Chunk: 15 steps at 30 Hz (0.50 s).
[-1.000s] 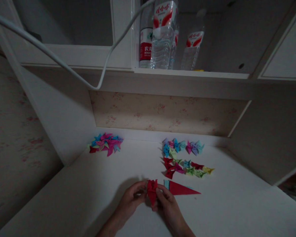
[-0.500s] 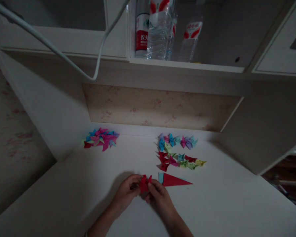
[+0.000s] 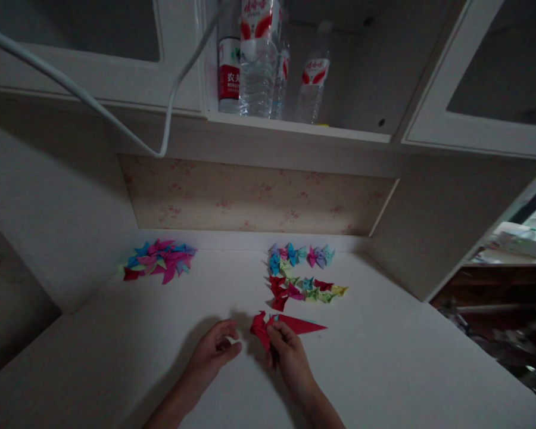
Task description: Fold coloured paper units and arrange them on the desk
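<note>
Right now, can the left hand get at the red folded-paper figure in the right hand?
Probably yes: the left hand looks empty and half open, with nothing visible between it and the red folded-paper figure. The right hand pinches the figure's right side, leaving its left side exposed.

Dim light, soft shadows, blurry right edge.

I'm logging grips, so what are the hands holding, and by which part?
The right hand pinches a folded red paper piece by its right side; the left hand holds nothing.
</note>
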### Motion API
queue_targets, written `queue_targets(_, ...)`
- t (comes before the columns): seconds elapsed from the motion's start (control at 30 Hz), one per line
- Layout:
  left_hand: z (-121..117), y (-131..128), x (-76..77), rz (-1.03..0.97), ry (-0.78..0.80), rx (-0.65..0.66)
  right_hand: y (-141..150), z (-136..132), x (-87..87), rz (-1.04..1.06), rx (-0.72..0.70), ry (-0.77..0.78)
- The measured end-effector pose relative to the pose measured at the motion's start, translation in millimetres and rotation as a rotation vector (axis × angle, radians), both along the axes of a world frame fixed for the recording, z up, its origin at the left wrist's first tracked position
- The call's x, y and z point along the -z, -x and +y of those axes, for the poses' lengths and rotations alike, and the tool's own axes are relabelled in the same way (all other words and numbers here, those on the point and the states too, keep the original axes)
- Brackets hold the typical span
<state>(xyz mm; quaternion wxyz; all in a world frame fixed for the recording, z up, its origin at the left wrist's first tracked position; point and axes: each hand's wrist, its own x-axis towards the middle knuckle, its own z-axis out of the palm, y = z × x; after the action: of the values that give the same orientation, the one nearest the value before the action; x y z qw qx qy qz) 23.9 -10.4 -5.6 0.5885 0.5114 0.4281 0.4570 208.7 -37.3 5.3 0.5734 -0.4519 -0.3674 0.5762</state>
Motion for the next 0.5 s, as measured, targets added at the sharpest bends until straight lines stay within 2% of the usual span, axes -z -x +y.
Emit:
queue_targets(0.07,2.3,0.0,3.7,-0.011,0.017,-0.021,-32.1,-0.9,-10.6,-0.1,0.043,-0.04)
queue_targets(0.17,2.0,-0.8,1.5,0.001,0.024,-0.015,-95.9,-0.7,-21.2,-0.291,0.126,-0.067)
queue_targets(0.3,-0.5,-4.0,-7.1,0.03,0.026,0.001,-177.1,4.1,-17.9,-0.572,0.26,0.031)
queue_targets(0.4,-0.8,-6.5,-10.3,0.036,0.028,-0.015,-218.4,9.5,-12.0,-0.71,0.29,0.072)
queue_targets(0.5,-1.8,-7.1,-13.3,0.036,0.034,-0.043,-243.2,15.6,-10.7,-0.877,0.293,0.087)
